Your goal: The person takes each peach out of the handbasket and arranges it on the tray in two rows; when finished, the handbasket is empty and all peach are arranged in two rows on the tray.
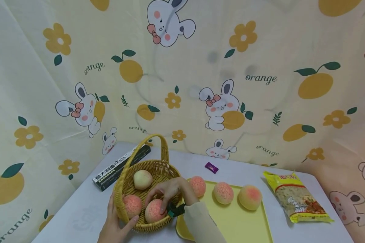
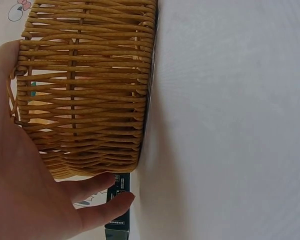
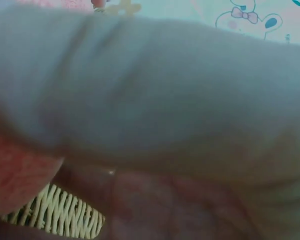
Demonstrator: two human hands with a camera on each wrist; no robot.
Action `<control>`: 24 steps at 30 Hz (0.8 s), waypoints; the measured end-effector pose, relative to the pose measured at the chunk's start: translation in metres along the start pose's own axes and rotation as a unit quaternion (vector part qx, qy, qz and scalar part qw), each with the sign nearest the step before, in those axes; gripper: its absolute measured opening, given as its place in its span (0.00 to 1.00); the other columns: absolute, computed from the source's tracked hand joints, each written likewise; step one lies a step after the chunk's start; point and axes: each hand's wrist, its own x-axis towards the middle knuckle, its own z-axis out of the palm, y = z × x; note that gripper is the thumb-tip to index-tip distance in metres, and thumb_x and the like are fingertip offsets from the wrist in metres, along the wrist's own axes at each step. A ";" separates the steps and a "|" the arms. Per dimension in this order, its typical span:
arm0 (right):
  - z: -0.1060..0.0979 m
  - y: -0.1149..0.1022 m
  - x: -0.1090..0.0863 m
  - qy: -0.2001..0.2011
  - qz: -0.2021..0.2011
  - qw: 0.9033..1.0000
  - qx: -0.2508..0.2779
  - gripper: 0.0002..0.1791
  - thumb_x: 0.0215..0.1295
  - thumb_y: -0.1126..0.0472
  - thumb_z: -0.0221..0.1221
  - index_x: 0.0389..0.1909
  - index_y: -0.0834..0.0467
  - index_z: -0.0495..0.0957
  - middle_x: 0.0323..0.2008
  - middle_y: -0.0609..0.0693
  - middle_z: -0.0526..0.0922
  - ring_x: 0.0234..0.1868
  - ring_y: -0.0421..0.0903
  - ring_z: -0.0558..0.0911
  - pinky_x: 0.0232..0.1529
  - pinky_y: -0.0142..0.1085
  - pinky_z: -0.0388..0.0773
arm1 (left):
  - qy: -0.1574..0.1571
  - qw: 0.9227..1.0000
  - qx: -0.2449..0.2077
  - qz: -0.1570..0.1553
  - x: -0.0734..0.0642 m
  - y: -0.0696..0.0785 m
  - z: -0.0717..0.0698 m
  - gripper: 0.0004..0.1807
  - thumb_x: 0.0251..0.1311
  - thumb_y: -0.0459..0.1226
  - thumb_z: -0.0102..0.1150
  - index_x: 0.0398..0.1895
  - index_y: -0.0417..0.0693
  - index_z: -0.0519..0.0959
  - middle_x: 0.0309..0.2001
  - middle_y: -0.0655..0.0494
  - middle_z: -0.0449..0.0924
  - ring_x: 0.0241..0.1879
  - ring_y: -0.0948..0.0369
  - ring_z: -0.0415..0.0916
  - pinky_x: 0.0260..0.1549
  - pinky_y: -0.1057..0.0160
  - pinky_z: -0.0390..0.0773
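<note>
A woven basket [image 1: 162, 166] with a tall handle stands at the front left of the table. My left hand [image 1: 115, 226] holds its left side, thumb over the rim; in the left wrist view two fingers reach along the outside of the weave [image 2: 85, 100]. Inside the basket, my right hand [image 1: 169, 189] grips a pink speckled peach [image 1: 153, 214] at the front. Beside that lie another pink peach [image 1: 132, 204] and, farther back, a pale one [image 1: 142, 179]. In the right wrist view, blurred skin covers most of the picture, with a pink peach [image 3: 17, 177] at the left.
Right of the basket lies a yellow tray [image 1: 237, 224] bearing three peaches [image 1: 223, 193] along its back edge. A black pasta box [image 1: 115, 173] lies behind the basket at left. A small purple packet [image 1: 212, 167] is behind the tray, a yellow food bag [image 1: 298, 199] at the right.
</note>
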 end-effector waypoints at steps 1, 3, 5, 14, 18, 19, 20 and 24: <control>0.000 -0.001 -0.001 0.001 -0.005 1.000 -0.004 0.30 0.56 0.78 0.66 0.62 0.69 0.73 0.55 0.48 0.79 0.55 0.35 0.75 0.62 0.33 0.71 | 0.000 1.000 -0.001 0.001 0.000 0.000 0.000 0.56 0.59 0.63 0.61 0.80 0.46 0.47 0.79 0.51 0.20 0.70 0.31 0.53 0.57 0.29 0.67; 0.000 -0.002 -0.003 0.004 -0.016 1.000 -0.011 0.30 0.57 0.77 0.66 0.62 0.69 0.72 0.59 0.55 0.77 0.56 0.36 0.75 0.62 0.33 0.71 | -0.001 1.000 -0.001 0.000 0.000 0.001 0.000 0.56 0.59 0.64 0.61 0.80 0.46 0.47 0.79 0.51 0.20 0.70 0.31 0.53 0.57 0.29 0.67; -0.001 -0.003 -0.006 0.006 -0.028 0.999 -0.016 0.30 0.57 0.77 0.66 0.62 0.69 0.72 0.62 0.62 0.75 0.57 0.35 0.74 0.63 0.33 0.70 | -0.001 1.000 0.000 -0.001 0.000 0.001 0.000 0.56 0.59 0.64 0.61 0.80 0.46 0.47 0.79 0.51 0.19 0.70 0.31 0.52 0.57 0.29 0.67; 0.000 -0.011 -0.023 0.034 -0.040 0.997 -0.050 0.30 0.59 0.72 0.67 0.64 0.66 0.72 0.64 0.57 0.74 0.62 0.34 0.71 0.66 0.33 0.65 | -0.004 1.000 0.008 -0.010 0.000 0.000 0.000 0.57 0.58 0.65 0.61 0.80 0.45 0.47 0.79 0.50 0.19 0.70 0.31 0.53 0.56 0.29 0.68; 0.000 -0.012 -0.032 0.053 -0.057 0.995 -0.059 0.30 0.60 0.70 0.67 0.65 0.66 0.72 0.64 0.60 0.74 0.62 0.34 0.71 0.66 0.34 0.67 | -0.002 1.000 0.009 -0.010 -0.001 -0.001 0.000 0.56 0.58 0.64 0.61 0.80 0.46 0.48 0.79 0.51 0.19 0.70 0.30 0.54 0.54 0.29 0.69; 0.001 -0.012 -0.034 0.059 -0.063 0.994 -0.062 0.30 0.60 0.69 0.67 0.65 0.66 0.72 0.64 0.60 0.74 0.62 0.35 0.72 0.66 0.35 0.67 | -0.002 1.000 0.009 -0.009 -0.001 -0.001 0.001 0.56 0.58 0.64 0.61 0.80 0.46 0.47 0.79 0.51 0.19 0.69 0.30 0.55 0.54 0.29 0.69; 0.001 -0.013 -0.037 0.066 -0.067 0.994 -0.061 0.30 0.60 0.69 0.66 0.65 0.66 0.72 0.64 0.61 0.74 0.62 0.36 0.72 0.66 0.35 0.67 | -0.001 1.000 0.009 -0.008 -0.001 -0.001 0.001 0.56 0.58 0.64 0.61 0.80 0.47 0.47 0.79 0.51 0.19 0.69 0.30 0.55 0.54 0.29 0.69; 0.003 -0.016 -0.051 0.100 -0.070 0.990 -0.067 0.30 0.60 0.66 0.66 0.64 0.65 0.73 0.63 0.58 0.76 0.62 0.38 0.73 0.65 0.35 0.67 | -0.002 1.000 0.009 -0.010 -0.001 0.000 0.000 0.56 0.58 0.65 0.61 0.80 0.47 0.47 0.79 0.51 0.19 0.69 0.30 0.55 0.54 0.29 0.69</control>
